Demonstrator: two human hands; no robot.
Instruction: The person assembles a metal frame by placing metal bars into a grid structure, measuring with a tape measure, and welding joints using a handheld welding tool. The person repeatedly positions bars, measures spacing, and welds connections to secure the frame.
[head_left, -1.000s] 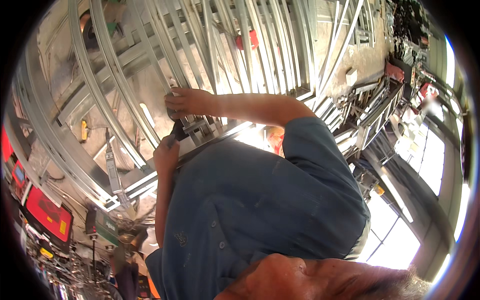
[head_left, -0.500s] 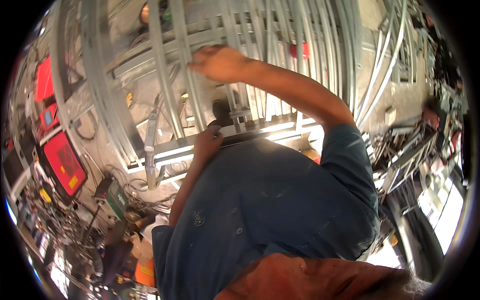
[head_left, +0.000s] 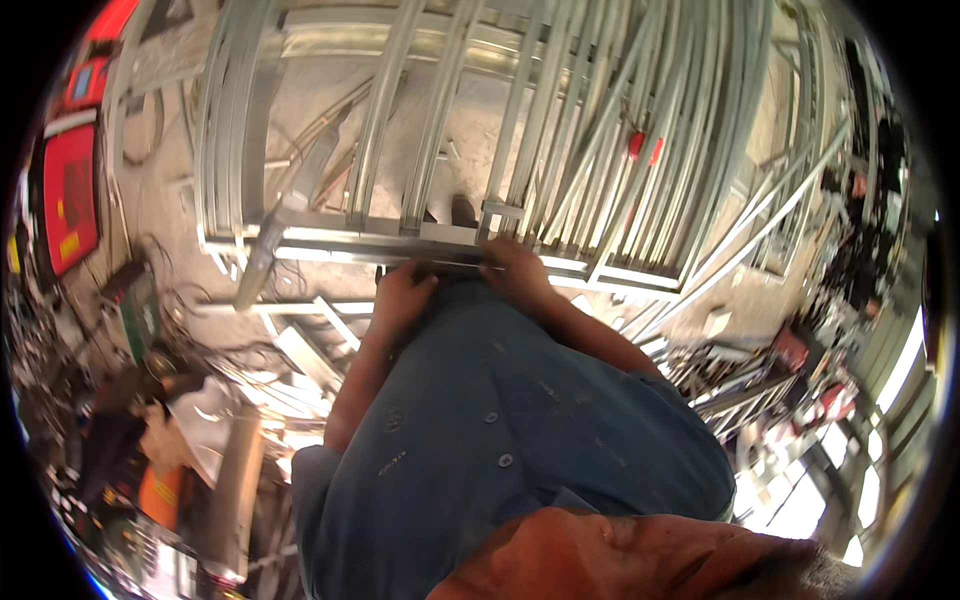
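Observation:
A large frame of silvery metal bars lies in front of me; its near rail (head_left: 335, 247) runs crosswise close to my waist. Along that rail, between my hands, shows a dark metal bar (head_left: 458, 268). My left hand (head_left: 403, 292) is closed at the bar's left part, fingers curled. On the right part my right hand (head_left: 518, 272) is closed too, its fingertips partly hidden against the rail. A small metal piece (head_left: 502, 209) sits on the long bars just beyond my right hand. Left of the hands, a long grey tool (head_left: 290, 207) lies slanted across the rail.
Many long metal bars (head_left: 610, 150) lie close together on the right, with a small red object (head_left: 637, 146) among them. At far left stands a red machine (head_left: 72, 195), with a green box (head_left: 130, 310) nearer. Loose cables and metal offcuts (head_left: 305, 358) litter the floor at left.
My right hand has come back from over the long bars to the near rail, beside my left hand. The view has shifted, so the frame appears farther right.

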